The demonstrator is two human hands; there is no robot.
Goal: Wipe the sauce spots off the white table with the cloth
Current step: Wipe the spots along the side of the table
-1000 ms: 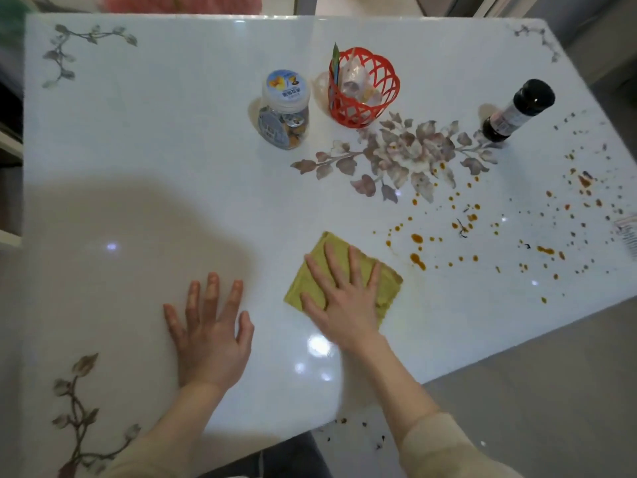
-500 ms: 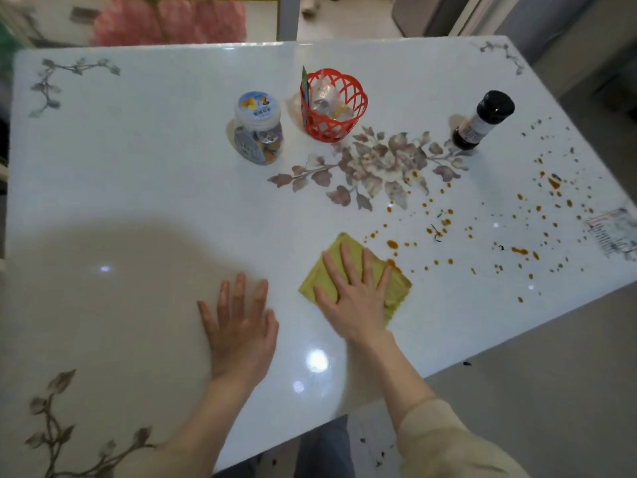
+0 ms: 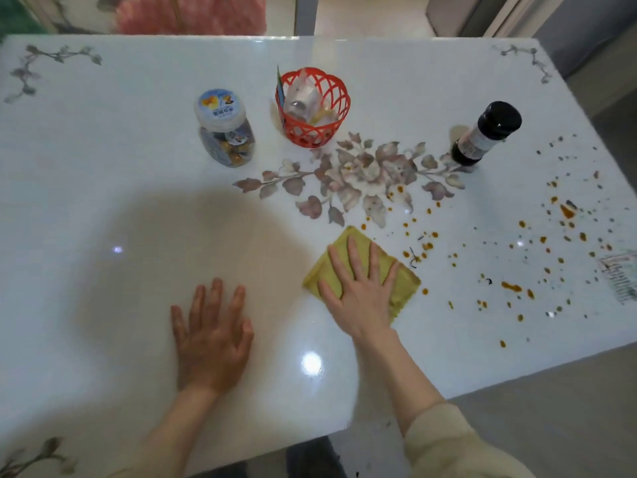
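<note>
A yellow cloth (image 3: 405,286) lies flat on the white table (image 3: 103,167), just below the printed flower pattern. My right hand (image 3: 358,291) presses down on it with a flat palm and spread fingers. Orange-brown sauce spots (image 3: 510,286) are scattered over the table's right part, the closest ones touching the cloth's right edge. My left hand (image 3: 210,336) rests flat on the bare table to the left of the cloth, holding nothing.
A lidded jar (image 3: 225,127), a red basket (image 3: 313,108) and a dark black-capped bottle (image 3: 486,132) stand in a row behind the cloth. A printed paper (image 3: 620,274) lies at the right edge. The table's near edge runs just below my wrists.
My right hand has slid the cloth to the right, over the two larger spots that lay beside its right edge. The left hand stays flat on the table.
</note>
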